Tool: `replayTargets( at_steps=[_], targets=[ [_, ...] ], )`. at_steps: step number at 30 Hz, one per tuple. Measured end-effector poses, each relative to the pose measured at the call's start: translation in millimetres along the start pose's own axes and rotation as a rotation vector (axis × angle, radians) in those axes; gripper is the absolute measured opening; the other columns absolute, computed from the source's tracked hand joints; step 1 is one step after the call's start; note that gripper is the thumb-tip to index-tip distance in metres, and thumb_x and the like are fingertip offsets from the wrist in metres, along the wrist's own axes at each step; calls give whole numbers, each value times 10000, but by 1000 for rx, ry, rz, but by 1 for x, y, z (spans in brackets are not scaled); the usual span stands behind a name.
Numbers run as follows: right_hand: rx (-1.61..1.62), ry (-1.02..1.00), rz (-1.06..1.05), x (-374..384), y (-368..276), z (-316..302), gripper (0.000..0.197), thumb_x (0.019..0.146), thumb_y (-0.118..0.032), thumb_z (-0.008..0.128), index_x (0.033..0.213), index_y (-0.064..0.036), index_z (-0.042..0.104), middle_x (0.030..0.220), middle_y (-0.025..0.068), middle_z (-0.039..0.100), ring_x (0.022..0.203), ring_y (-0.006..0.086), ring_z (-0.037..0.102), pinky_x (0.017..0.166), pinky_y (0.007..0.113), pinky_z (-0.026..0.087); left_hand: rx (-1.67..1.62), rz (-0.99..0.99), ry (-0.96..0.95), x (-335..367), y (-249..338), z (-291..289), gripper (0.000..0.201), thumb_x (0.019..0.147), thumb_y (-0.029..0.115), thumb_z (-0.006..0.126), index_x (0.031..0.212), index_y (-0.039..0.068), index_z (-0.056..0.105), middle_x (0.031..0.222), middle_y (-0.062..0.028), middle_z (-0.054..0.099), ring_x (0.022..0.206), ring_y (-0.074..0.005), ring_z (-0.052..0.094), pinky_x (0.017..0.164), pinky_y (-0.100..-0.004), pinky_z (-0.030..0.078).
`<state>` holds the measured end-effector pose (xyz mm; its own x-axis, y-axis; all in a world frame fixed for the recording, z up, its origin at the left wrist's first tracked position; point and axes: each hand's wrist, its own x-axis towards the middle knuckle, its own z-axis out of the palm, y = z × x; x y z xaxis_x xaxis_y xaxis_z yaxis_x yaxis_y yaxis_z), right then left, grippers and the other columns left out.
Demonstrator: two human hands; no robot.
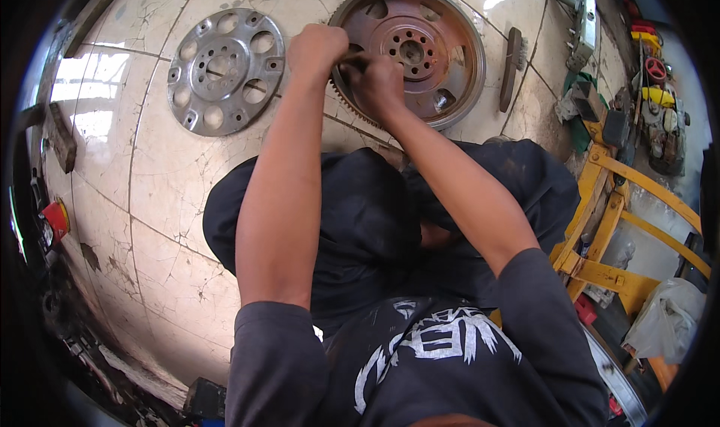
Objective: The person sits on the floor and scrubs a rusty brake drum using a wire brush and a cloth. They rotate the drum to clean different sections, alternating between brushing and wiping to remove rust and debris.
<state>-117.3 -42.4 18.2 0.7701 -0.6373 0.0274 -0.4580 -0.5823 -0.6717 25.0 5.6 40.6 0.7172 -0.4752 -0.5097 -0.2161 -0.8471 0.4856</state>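
1. The toothed wheel (448, 59) lies flat on the tiled floor (172, 224), just in front of your knees (360, 194); lying flat probably stops it rolling and turns its rusty, holed middle up to you.
2. Your left hand (319, 50) is curled like a fist at the wheel's left edge. Its fingers are mostly hidden, so whether it grips something cannot be told.
3. Your right hand (377, 85) is bent over the left part of the wheel, close beside the left one. It is dark and partly shadowed; you cannot tell from here if it is clenched round anything. Having both hands so close suggests they share one small spot.
4. Left of the wheel, a little apart, the round metal plate (241, 65) lies flat with its holes showing, perhaps put there to leave your hands room.
5. Just right of the wheel lies the brush (510, 78), its bristles facing away from the wheel, seemingly parked in easy reach.
6. Farther right of the wheel, toward you, stands a yellow frame (611, 277); a wood block (60, 138) lies well to the wheel's left.
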Motion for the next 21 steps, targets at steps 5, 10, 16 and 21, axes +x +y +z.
replayTargets(
  at_steps=[5,10,16,21],
  targets=[
    [-3,-180,0,-31,13,-23,144,887,-151,779,1014,-125,843,904,191,760,820,379,750,779,439,591,215,159,237,-19,-2,5,271,866,162,686,1042,-18,784,1082,-289,757,1060,-418,745,920,-465,602],
    [75,24,70,25,2,6,159,832,-130,753,959,-80,835,846,231,728,788,442,727,768,470,590,305,201,109,-13,13,-4,284,866,189,710,1025,-36,777,1056,-300,754,1026,-443,742,920,-488,599],
    [162,-192,182,-25,13,-17,159,876,-161,775,1003,-92,842,902,214,757,846,381,753,844,429,594,285,101,93,-2,-4,-10,319,867,242,721,932,-66,773,967,-303,754,1001,-455,739,921,-483,591],
    [161,-132,178,10,4,-2,175,867,-153,779,1022,-101,842,917,229,754,863,407,744,862,454,594,296,139,80,-11,1,-11,361,873,284,720,874,-73,770,895,-295,754,971,-449,747,922,-485,589]
  ],
)
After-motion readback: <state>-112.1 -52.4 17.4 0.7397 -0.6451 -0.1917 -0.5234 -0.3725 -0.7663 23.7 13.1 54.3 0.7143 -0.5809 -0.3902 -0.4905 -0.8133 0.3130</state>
